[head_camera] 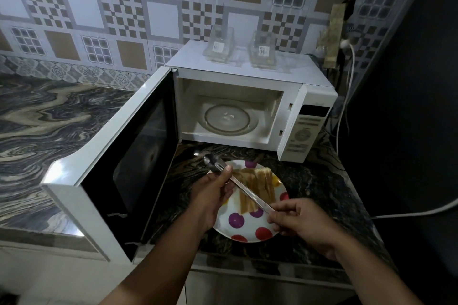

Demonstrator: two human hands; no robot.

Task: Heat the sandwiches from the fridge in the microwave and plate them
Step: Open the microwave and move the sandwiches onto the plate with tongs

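Microwave (250, 106) cavity open in front, only the glass turntable (226, 119) inside. Open door (119, 156) walls off the left; the plate (247, 228) fills the desk (322, 193) strip in front. Dark wall right.

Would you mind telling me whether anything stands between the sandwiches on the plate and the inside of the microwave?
Nothing visible does. The microwave door is swung fully open to the left, and its glass turntable holds no dish. The sandwiches lie on the dotted plate just before the opening; only the tongs, held in both hands, cross above them.
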